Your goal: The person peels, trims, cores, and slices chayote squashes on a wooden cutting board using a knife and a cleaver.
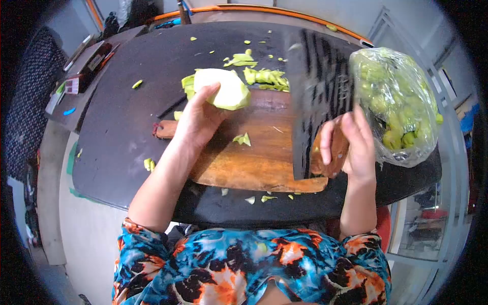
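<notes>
We extend both bare forearms (165,190) forward, bare left hand (202,118) gripping, thumb outstretched, bare right hand (359,147) curled.

Room with a dark, rounded table (117,127)

Grey walls (66,24) surround the space, and an orange strip (244,7) runs along the far side. At left, a cluttered grey side table (122,39) stands near dark, textured fabric (33,96). Below is pale floor (96,218). At right, a grey metal frame (450,244) holds clear panes (419,226).

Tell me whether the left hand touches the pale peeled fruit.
Touching: the head view shows the left hand, its thumb laid on the peeled fruit.
</notes>
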Motion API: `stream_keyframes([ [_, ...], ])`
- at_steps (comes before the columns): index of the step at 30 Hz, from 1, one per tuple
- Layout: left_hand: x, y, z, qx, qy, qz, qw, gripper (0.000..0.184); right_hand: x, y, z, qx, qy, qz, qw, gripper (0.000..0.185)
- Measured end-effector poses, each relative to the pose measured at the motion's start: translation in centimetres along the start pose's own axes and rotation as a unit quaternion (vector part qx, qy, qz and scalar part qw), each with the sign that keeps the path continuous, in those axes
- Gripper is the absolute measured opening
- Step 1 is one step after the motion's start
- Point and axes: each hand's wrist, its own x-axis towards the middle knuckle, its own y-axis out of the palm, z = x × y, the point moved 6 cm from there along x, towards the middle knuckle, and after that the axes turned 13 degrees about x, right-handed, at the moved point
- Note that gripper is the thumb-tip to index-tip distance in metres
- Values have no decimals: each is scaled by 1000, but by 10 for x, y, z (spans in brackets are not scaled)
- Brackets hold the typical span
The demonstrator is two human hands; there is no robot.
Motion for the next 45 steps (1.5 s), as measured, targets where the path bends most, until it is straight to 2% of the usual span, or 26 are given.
stream_keyframes([
  [2,7,-9,12,-54,-33,2,998,46,-3,13,-8,-39,37,17,998,40],
  [5,5,-1,14,-63,-40,50,996,43,-5,22,-19,-99,104,17,989,35],
  [9,-5,18,0,-1,47,106,993,32,6,26,-25,-142,118,36,982,35],
  [10,-7,18,-1,14,54,82,995,28,8,29,-20,-161,120,34,979,34],
  [13,-6,8,0,169,53,68,982,35,15,33,-14,-215,90,16,972,26],
  [15,-1,6,3,160,92,53,981,35,15,33,-4,-275,102,18,956,26],
  [17,-5,12,0,141,117,49,982,34,12,38,1,-276,101,18,956,25],
  [20,3,3,2,136,138,19,981,45,4,40,1,-305,124,14,944,24],
  [26,1,4,4,81,88,0,993,58,7,37,-24,-244,141,3,959,27],
  [31,6,7,5,126,92,4,988,60,15,22,-30,-223,157,-4,962,34],
  [35,7,5,14,160,72,26,984,59,8,17,-25,-287,168,0,943,35],
  [36,7,6,13,165,73,28,983,60,7,20,-24,-284,145,-3,948,32],
  [45,12,-1,20,248,73,39,965,56,8,46,9,-456,192,12,869,17],
])
